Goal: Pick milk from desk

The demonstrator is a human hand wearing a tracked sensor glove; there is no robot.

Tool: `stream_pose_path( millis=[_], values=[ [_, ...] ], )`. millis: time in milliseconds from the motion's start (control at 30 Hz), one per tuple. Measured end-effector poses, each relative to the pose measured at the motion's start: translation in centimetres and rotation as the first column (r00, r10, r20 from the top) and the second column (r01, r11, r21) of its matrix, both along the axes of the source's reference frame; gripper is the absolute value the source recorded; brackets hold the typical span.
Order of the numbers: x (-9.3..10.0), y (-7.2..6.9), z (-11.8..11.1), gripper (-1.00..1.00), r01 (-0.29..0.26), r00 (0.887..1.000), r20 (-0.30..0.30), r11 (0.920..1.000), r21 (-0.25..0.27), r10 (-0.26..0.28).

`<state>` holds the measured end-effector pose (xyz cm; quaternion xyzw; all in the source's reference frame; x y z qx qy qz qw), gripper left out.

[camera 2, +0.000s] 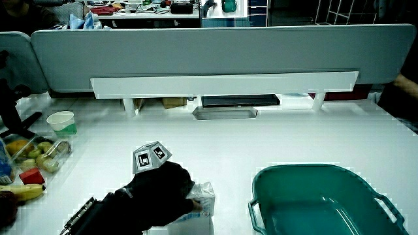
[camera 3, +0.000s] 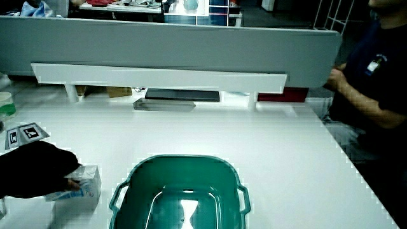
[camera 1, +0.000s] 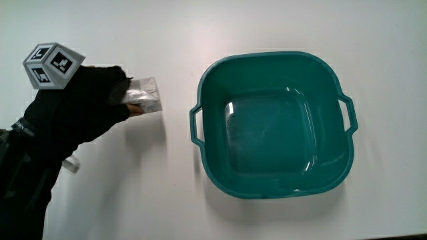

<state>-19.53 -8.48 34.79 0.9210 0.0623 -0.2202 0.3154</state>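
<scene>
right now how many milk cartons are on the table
1. The milk carton stands on the table beside the green tub, with the hand closed around it. The hand covers part of it; I see no second carton.

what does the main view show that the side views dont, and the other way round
Only the main view shows the whole teal basin from above, with both handles and its bare inside. Only the side views show the low partition, and in a side view a paper cup and a fruit container at the table's edge. All share the hand closed on the milk carton beside the basin.
</scene>
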Motion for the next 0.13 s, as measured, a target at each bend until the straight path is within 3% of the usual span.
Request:
stream_pose_path(
  millis=[133],
  values=[
    [2.2, -0.3, -1.5, 1.00, 0.015, 0.998, -0.057, 0.9998, -0.017, -0.016]
  ],
)
